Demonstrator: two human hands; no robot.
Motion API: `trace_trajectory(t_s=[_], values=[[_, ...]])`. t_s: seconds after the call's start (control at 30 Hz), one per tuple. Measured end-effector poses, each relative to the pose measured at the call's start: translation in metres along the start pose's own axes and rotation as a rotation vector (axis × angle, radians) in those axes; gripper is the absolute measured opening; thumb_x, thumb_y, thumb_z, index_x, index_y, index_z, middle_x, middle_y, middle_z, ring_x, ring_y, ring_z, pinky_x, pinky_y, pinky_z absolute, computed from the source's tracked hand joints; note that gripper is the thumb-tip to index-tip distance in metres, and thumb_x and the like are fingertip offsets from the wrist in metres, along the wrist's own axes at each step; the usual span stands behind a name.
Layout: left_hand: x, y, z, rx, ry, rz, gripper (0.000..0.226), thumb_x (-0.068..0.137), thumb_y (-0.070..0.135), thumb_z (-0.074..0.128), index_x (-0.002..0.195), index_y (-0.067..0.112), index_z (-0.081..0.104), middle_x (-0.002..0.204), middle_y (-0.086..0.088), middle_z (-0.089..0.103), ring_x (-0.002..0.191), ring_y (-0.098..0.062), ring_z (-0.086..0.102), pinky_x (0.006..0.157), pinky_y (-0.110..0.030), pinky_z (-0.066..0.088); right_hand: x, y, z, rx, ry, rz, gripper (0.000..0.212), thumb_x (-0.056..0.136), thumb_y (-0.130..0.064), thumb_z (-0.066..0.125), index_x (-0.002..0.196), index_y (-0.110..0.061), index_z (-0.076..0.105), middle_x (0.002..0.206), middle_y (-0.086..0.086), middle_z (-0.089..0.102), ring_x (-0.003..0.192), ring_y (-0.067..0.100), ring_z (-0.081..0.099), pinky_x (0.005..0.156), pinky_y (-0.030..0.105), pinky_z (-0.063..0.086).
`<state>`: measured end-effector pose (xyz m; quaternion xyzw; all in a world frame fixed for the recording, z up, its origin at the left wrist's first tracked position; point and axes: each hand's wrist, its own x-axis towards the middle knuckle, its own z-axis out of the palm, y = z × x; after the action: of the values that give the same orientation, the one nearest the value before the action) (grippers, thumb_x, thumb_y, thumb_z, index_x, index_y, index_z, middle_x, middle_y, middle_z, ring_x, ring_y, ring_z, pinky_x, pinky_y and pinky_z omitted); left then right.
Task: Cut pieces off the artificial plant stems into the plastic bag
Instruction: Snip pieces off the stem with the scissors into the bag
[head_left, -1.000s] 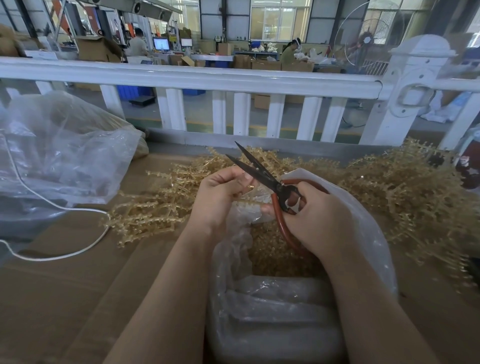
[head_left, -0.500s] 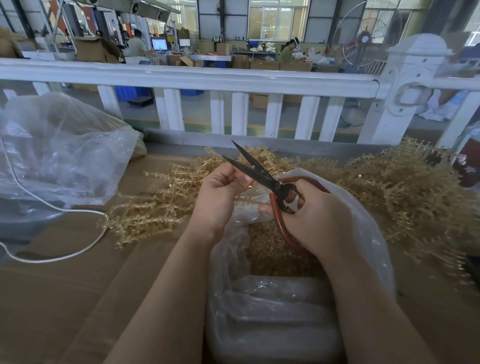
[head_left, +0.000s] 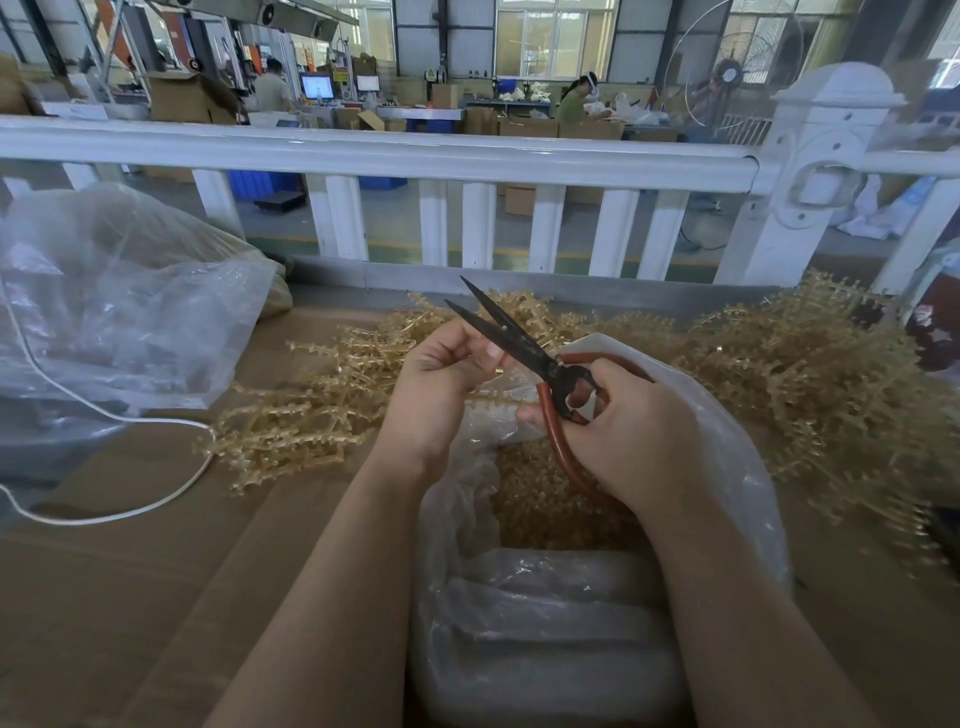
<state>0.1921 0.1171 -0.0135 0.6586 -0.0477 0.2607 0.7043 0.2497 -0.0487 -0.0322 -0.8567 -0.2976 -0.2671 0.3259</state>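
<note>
My right hand (head_left: 628, 436) grips the red handles of black-bladed scissors (head_left: 511, 338), whose blades stand apart and point up-left. My left hand (head_left: 441, 384) pinches a thin golden plant stem (head_left: 493, 402) just below the blades, over the mouth of a clear plastic bag (head_left: 727, 457). Cut golden pieces (head_left: 545, 499) lie inside the bag. Loose golden stems are heaped to the left (head_left: 296, 421) and to the right (head_left: 810, 374) of the bag on the cardboard surface (head_left: 130, 597).
A large crumpled clear bag (head_left: 119, 312) lies at the left, with a white cord (head_left: 119, 512) looping across the cardboard. A white railing (head_left: 395, 156) runs along the far edge. Beyond it is a workshop with boxes and people.
The scissor blades have drawn a little closer together. Both hands hold nearly the same place above the bag.
</note>
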Motion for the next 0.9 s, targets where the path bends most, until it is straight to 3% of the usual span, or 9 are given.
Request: trace_trajectory(t_s=[0.27,0.37,0.47,0.57,0.67,0.8,0.9], values=[[-0.001,0.003,0.001,-0.032,0.009,-0.017,0.022,0.097,-0.004,0.05,0.093,0.011,0.065,0.071,0.016,0.067,0.065,0.005,0.058,0.064,-0.009,0.045,0.0,-0.001,0.0,0.037,0.0,-0.004,0.062,0.074,-0.082,0.054,0.093,-0.026,0.072,0.081,-0.023,0.061,0.069,-0.003,0.048,0.065,-0.001,0.028],[0.0,0.003,0.001,-0.036,0.05,-0.084,0.021,0.097,0.001,0.053,0.087,0.015,0.065,0.072,0.011,0.066,0.066,-0.002,0.056,0.068,-0.022,0.044,0.0,0.002,0.002,0.076,-0.035,0.028,0.065,0.07,-0.085,0.053,0.088,-0.026,0.071,0.08,-0.026,0.061,0.067,-0.001,0.054,0.064,0.006,0.04],[0.001,0.002,0.0,-0.086,0.11,-0.16,0.024,0.096,0.004,0.057,0.078,0.019,0.065,0.072,0.006,0.065,0.065,-0.009,0.051,0.064,-0.024,0.041,0.003,0.002,0.002,0.26,-0.068,0.16,0.06,0.064,-0.086,0.059,0.082,-0.03,0.072,0.071,-0.02,0.068,0.069,0.0,0.064,0.063,0.01,0.048],[0.002,0.002,-0.001,-0.097,0.108,-0.198,0.016,0.095,0.005,0.059,0.083,0.014,0.067,0.073,0.003,0.066,0.061,-0.007,0.052,0.057,-0.019,0.043,0.007,-0.001,0.001,0.475,-0.084,0.27,0.041,0.071,-0.07,0.072,0.073,-0.029,0.071,0.067,-0.015,0.068,0.064,0.002,0.065,0.057,0.014,0.049],[0.003,0.001,0.0,-0.107,0.1,-0.216,0.012,0.093,0.004,0.061,0.085,0.01,0.068,0.073,0.002,0.066,0.058,-0.005,0.053,0.056,-0.015,0.045,0.01,-0.002,-0.002,0.58,-0.128,0.336,0.024,0.081,-0.043,0.08,0.077,-0.02,0.075,0.071,0.0,0.072,0.07,0.016,0.069,0.068,0.034,0.06],[0.003,0.001,0.002,-0.095,0.088,-0.223,0.01,0.092,0.005,0.063,0.087,0.01,0.069,0.073,0.002,0.065,0.059,-0.006,0.05,0.058,-0.016,0.044,0.012,-0.006,-0.004,0.621,-0.217,0.378,0.014,0.083,-0.032,0.08,0.076,-0.022,0.075,0.069,-0.003,0.073,0.065,0.011,0.068,0.06,0.016,0.053],[0.002,0.0,0.003,-0.118,0.076,-0.221,0.009,0.091,0.005,0.064,0.085,0.008,0.07,0.07,0.001,0.064,0.056,-0.005,0.049,0.056,-0.014,0.044,0.014,-0.007,-0.006,0.665,-0.24,0.426,0.015,0.086,-0.026,0.08,0.075,-0.017,0.074,0.064,0.001,0.071,0.06,0.015,0.067,0.057,0.016,0.052]])
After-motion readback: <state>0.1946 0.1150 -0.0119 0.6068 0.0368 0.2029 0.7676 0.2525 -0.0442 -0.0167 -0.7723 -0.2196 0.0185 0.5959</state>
